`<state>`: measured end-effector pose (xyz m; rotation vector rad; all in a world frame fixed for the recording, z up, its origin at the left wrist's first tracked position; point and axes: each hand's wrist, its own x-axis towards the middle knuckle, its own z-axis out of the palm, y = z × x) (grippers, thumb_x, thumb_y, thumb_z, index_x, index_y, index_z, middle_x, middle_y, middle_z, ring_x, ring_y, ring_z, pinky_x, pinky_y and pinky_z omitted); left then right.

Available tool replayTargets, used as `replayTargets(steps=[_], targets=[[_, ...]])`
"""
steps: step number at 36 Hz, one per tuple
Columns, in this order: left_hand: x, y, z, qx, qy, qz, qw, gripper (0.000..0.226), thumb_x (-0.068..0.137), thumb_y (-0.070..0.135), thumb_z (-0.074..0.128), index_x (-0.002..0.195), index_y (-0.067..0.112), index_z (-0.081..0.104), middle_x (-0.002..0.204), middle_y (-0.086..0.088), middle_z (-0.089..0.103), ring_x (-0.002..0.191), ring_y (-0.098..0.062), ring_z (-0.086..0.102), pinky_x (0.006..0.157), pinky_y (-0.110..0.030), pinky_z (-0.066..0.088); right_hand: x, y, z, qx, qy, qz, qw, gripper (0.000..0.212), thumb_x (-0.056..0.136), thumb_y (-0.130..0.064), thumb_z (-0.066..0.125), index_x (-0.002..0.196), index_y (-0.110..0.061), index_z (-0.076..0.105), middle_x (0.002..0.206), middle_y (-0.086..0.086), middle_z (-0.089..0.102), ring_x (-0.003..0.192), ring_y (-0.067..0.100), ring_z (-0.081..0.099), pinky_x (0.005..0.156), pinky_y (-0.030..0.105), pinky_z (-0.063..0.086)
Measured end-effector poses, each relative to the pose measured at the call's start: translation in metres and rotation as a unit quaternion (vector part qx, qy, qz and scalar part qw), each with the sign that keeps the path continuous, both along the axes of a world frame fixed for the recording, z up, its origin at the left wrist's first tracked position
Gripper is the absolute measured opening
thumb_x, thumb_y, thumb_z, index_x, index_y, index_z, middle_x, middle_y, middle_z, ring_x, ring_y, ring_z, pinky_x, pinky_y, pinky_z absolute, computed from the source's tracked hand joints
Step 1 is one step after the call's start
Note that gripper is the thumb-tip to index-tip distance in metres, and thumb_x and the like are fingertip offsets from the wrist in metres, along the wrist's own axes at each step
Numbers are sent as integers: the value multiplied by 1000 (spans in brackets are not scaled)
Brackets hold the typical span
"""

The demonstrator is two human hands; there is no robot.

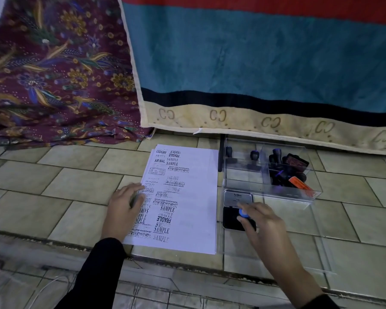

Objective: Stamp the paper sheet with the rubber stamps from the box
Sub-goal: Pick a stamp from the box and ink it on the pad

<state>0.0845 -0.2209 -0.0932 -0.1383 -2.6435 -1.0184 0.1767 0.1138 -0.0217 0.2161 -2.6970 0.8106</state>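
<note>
The right hand (pixel 257 219) has its grip pinched round one blue-topped stamp (pixel 243 212), held over the one open black ink pad (pixel 229 219) just right of the paper sheet (pixel 196 197). The left hand (pixel 125 208) lies flat, fingers spread, on the sheet's left edge. Behind the pad, one clear box (pixel 243 175) holds two separate stamps (pixel 254 155) and a heap too tangled to count.

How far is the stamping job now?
Done: the paper sheet already bears many prints, mostly on its left half. In hand: the right hand grips a blue-topped stamp at the ink pad; the left hand rests on the sheet. Left: its right side is blank, and stamps lie in the box.
</note>
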Motion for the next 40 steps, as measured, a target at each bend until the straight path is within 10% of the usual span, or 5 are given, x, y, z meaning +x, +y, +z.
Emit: replayTargets(steps=[4, 8, 20, 27, 40], targets=[[-3, -3, -2, -6, -9, -3, 1000, 35, 90, 37, 56, 113, 15, 69, 118, 9, 62, 111, -10, 52, 99, -27, 37, -25, -10, 26, -80, -9, -1, 997, 21, 78, -8, 73, 97, -15, 69, 84, -7, 62, 68, 0, 61, 68, 0, 41], [-6, -7, -8, -11, -2, -7, 1000, 29, 91, 35, 61, 111, 16, 70, 117, 9, 64, 112, -17, 57, 100, -35, 42, -67, -45, 43, -161, 13, 21, 987, 22, 80, -10, 70, 100, -16, 62, 86, -6, 65, 74, 6, 64, 71, 11, 49], [-7, -7, -8, -6, -14, 2, 1000, 46, 87, 53, 48, 113, 21, 69, 120, 9, 64, 117, -15, 53, 103, -36, 40, -160, -122, 12, -65, -37, 109, 991, 7, 86, -10, 61, 91, -7, 56, 94, 9, 59, 82, 24, 57, 72, 35, 50], [-7, -7, -9, 0, -13, 6, 1000, 45, 87, 55, 48, 112, 24, 68, 118, 17, 60, 121, -13, 51, 105, -40, 40, -169, -133, 5, -54, -69, 108, 990, 3, 88, -7, 56, 90, -6, 55, 96, 9, 58, 72, 14, 50, 53, 13, 34], [-9, -7, -11, -9, 3, -1, 1000, 40, 88, 48, 51, 110, 21, 69, 115, 12, 63, 113, -15, 56, 102, -49, 44, -174, -140, -4, -53, -62, 106, 991, 4, 82, 1, 57, 84, -2, 56, 91, 14, 59, 84, 28, 54, 74, 41, 49]])
